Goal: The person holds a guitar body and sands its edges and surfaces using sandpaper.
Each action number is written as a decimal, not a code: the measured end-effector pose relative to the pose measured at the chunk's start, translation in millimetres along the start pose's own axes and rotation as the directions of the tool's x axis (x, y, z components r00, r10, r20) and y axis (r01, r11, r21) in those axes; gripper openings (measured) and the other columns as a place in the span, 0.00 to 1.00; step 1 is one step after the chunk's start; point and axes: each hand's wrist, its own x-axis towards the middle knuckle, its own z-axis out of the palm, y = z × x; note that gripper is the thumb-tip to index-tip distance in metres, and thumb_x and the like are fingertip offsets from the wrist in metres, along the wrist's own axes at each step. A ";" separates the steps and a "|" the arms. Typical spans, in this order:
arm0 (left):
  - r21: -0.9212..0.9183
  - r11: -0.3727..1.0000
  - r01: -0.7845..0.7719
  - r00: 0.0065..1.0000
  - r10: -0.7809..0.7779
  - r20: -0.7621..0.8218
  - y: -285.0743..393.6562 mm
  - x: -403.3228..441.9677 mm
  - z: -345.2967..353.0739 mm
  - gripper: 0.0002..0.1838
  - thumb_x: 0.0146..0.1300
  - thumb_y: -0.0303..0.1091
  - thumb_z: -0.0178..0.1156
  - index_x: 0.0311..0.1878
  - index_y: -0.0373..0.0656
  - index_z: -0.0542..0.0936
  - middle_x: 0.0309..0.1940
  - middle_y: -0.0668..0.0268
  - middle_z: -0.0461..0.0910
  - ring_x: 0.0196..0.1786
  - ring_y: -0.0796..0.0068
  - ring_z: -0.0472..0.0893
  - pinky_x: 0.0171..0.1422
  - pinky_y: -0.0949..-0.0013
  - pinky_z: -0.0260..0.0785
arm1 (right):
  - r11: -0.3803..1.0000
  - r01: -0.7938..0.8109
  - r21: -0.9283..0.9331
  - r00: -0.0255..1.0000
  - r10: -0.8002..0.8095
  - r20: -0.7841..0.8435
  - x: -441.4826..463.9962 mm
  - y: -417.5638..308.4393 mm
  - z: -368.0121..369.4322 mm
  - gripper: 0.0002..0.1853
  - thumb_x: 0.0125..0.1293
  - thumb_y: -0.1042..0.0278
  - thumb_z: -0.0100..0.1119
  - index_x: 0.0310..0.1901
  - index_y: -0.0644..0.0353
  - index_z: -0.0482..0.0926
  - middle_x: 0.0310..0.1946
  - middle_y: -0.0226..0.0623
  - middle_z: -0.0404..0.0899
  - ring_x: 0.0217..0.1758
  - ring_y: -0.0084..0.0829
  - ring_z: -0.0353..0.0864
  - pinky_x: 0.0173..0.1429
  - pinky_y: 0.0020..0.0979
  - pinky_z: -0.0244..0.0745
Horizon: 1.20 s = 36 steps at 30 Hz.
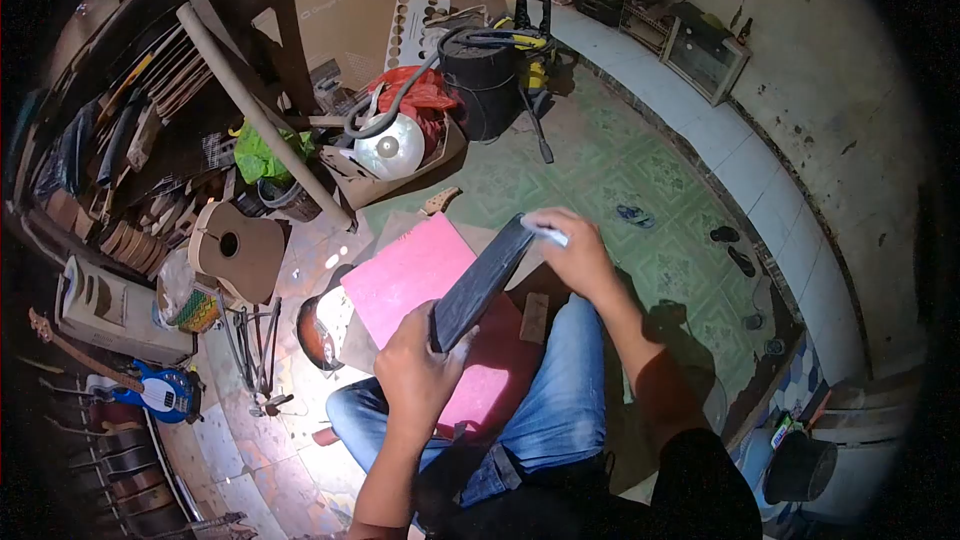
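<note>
A long, dark, flat wooden board (482, 283) is held at a slant above my lap. My left hand (412, 365) is closed around its lower, near end. At the upper, far end, my right hand (575, 255) pinches a small pale pad (548, 234) against the board's edge; what the pad is made of I cannot make out. Beneath the board, a pink panel (408, 275) lies across my legs and in front of them. A small wooden block (535, 318) rests by my right knee, on the panel's right side.
An unfinished guitar body (262, 258) and a blue electric bass (165, 392) stand at left. A sunburst round-edged piece (316, 335) lies near the panel. Farther off are a black vacuum drum (480, 90), a red plastic bag (425, 90) and sandals (635, 215) on green tiles.
</note>
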 end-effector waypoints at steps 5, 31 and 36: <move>0.006 1.000 0.006 1.000 -0.006 0.011 0.9 5.4 -3.7 0.27 0.52 0.42 0.80 0.52 0.41 0.84 0.38 0.54 0.86 0.38 0.51 0.88 0.42 0.56 0.79 | 0.985 -0.163 -0.059 0.987 0.163 -0.001 -6.1 26.1 -12.8 0.25 0.59 0.77 0.63 0.61 0.56 0.84 0.48 0.48 0.88 0.51 0.50 0.88 0.59 0.41 0.80; 0.064 0.996 0.056 0.998 -0.055 -0.022 -14.6 18.9 -5.3 0.31 0.47 0.46 0.84 0.50 0.37 0.84 0.33 0.49 0.87 0.36 0.51 0.89 0.43 0.58 0.79 | 0.693 -0.544 0.474 0.834 0.507 0.216 -13.1 92.2 23.2 0.23 0.67 0.73 0.58 0.64 0.61 0.78 0.39 0.31 0.84 0.37 0.25 0.83 0.43 0.29 0.78; -0.023 0.998 0.052 0.998 -0.053 -0.045 -16.9 14.5 -26.9 0.29 0.48 0.44 0.84 0.48 0.36 0.85 0.32 0.52 0.87 0.33 0.61 0.87 0.43 0.63 0.78 | 0.496 -0.419 0.761 0.835 0.539 0.109 -13.2 61.7 44.3 0.16 0.68 0.72 0.56 0.57 0.56 0.81 0.36 0.24 0.78 0.34 0.18 0.78 0.35 0.23 0.73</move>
